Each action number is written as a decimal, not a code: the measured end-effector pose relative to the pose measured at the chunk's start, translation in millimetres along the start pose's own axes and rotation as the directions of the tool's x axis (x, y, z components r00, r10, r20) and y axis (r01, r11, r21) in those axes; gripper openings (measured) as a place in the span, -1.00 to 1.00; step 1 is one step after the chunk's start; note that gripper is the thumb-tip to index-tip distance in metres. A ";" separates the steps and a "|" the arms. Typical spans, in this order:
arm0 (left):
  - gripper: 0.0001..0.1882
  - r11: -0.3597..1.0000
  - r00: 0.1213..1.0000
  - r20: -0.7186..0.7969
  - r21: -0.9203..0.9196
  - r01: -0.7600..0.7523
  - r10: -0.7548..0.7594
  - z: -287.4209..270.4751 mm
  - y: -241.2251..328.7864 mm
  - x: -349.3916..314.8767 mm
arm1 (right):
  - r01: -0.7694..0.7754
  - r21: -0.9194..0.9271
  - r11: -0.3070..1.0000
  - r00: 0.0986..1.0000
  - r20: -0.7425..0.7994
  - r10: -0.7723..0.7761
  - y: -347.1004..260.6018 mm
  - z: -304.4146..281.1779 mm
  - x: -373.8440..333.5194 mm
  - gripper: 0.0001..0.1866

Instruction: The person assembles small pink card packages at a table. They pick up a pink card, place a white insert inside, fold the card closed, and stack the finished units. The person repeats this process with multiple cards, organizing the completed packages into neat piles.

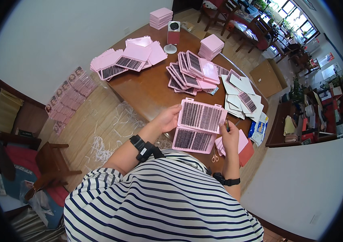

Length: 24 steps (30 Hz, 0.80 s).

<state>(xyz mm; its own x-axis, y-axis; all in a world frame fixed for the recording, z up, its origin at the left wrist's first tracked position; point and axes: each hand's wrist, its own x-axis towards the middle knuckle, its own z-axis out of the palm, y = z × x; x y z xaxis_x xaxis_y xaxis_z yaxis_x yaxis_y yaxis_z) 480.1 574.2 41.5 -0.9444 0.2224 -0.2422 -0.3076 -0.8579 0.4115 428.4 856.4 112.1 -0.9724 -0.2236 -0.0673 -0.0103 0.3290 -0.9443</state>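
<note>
The open lash case (198,125) looks like smooth pink plastic, slightly glossy; the worktop (147,90) is polished brown wood, pretty shiny.

One view only, and it looked steeply down from the person's head, the fisheye bending the walls and floor toward a dark round rim. The striped shirt (163,201) filled the lower edge, right under the lens. The forearms rose from there to the left hand (167,119) and right hand (230,139), close in at mid-frame. The wooden table (147,88) stretched up and away, with a sunlit room beyond at top right.
</note>
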 end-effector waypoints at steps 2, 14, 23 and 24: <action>-0.63 1.000 1.000 0.007 0.000 0.001 -0.001 3.7 -1.8 -2.5 | -0.002 -0.012 1.000 1.000 -0.002 0.002 1.9 0.8 -2.4 -0.83; -0.65 1.000 1.000 0.020 -0.008 0.005 -0.005 3.6 -10.4 -4.9 | 0.014 -0.055 0.998 0.999 -0.051 -0.017 2.5 -1.0 -12.2 -0.83; -0.63 1.000 0.999 0.047 -0.004 0.016 -0.016 0.4 -11.2 -11.0 | 0.031 -0.087 0.996 0.996 -0.077 -0.038 0.4 0.7 -18.6 -0.82; -0.63 1.000 0.999 0.037 0.002 0.015 -0.015 1.2 -11.2 -12.1 | 0.021 -0.082 0.996 0.997 -0.074 -0.027 -1.0 1.1 -19.8 -0.82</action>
<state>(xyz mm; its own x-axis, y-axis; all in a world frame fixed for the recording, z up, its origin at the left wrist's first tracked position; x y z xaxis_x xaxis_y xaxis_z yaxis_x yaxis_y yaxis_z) 494.9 581.7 40.9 -0.9433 0.2527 -0.2154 -0.3222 -0.8534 0.4098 447.9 859.5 114.0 -0.9864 -0.1636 -0.0180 -0.0493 0.3983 -0.9159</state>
